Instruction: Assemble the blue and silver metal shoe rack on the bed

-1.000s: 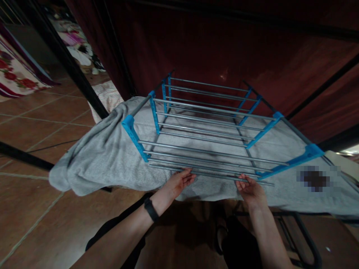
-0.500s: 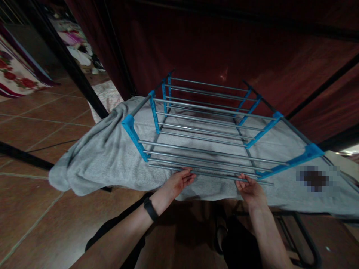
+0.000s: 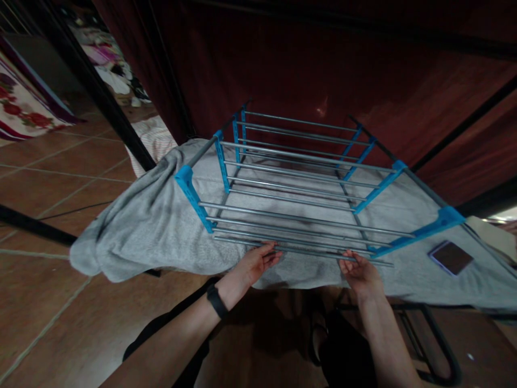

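A rack of grey metal tubes with blue plastic brackets (image 3: 382,188) lies on a grey blanket (image 3: 161,237). Along its near side runs a loose metal tube (image 3: 302,251), in front of the bottom bars and apart from the brackets. My left hand (image 3: 258,263), wearing a black wristband, has its fingers closed on this tube left of its middle. Toward the tube's right end, my right hand (image 3: 358,272) pinches it between thumb and fingers. Both palms face partly upward, and the fingers partly hide the tube.
On the blanket at right lies a phone (image 3: 450,257). A dark red curtain (image 3: 283,59) hangs behind the rack. Black metal posts (image 3: 100,91) frame the bed at left. Below right is a dark folding frame (image 3: 438,334). Tiled floor (image 3: 52,280) stretches to the left.
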Action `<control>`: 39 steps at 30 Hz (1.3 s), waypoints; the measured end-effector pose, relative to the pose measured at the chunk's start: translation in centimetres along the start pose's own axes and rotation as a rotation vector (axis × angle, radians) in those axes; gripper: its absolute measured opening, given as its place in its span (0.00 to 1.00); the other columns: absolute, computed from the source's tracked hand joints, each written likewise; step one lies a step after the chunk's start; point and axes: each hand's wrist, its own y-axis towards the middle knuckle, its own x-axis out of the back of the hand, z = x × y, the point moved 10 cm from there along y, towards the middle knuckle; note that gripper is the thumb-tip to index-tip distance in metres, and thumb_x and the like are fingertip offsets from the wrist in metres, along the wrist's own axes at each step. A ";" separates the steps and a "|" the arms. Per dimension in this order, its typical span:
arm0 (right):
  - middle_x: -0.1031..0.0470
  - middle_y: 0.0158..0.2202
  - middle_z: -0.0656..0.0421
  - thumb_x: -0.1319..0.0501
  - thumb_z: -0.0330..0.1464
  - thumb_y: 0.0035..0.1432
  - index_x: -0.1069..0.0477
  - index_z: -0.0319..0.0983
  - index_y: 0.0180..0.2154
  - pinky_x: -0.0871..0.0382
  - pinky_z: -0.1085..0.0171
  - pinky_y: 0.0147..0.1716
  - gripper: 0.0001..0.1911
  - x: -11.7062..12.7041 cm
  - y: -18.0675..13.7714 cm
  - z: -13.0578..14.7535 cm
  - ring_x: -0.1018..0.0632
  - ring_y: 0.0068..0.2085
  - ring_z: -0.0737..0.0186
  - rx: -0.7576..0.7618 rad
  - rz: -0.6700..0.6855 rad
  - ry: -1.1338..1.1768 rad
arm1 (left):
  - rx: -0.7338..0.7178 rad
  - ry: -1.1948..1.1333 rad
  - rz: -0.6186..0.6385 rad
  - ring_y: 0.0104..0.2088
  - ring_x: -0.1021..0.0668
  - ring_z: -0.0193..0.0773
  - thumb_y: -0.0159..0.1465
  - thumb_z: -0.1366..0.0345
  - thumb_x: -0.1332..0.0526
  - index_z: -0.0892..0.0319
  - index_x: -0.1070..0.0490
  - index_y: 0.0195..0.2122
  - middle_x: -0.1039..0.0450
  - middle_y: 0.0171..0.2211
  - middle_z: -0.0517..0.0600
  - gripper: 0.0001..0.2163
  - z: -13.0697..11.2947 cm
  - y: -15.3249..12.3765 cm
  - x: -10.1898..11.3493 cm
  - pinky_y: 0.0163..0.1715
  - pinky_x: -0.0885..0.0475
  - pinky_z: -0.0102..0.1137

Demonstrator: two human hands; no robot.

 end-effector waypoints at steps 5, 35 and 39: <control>0.25 0.30 0.66 0.47 0.22 0.60 0.32 0.40 0.31 0.26 0.67 0.31 0.10 -0.1 -0.1 0.1 0.23 0.31 0.72 0.003 0.008 -0.011 | 0.012 0.015 -0.015 0.34 0.18 0.40 0.60 0.74 0.33 0.64 0.24 0.36 0.21 0.34 0.54 0.04 0.0 -0.1 0.0 0.38 0.22 0.31; 0.27 0.31 0.62 0.53 0.20 0.56 0.32 0.40 0.34 0.24 0.67 0.28 0.15 3.0 1.7 3.8 0.24 0.30 0.70 0.050 -0.050 0.021 | -0.055 0.054 -0.004 0.34 0.19 0.40 0.57 0.72 0.30 0.63 0.24 0.33 0.21 0.36 0.54 0.05 -1.5 -1.6 -0.6 0.41 0.23 0.37; 0.26 0.31 0.61 0.53 0.20 0.53 0.33 0.40 0.33 0.23 0.66 0.29 0.14 3.3 1.9 4.3 0.23 0.30 0.69 0.081 -0.056 0.002 | -0.061 0.053 0.031 0.35 0.19 0.40 0.56 0.71 0.29 0.63 0.23 0.35 0.21 0.37 0.55 0.07 -1.5 -1.5 -0.7 0.44 0.23 0.38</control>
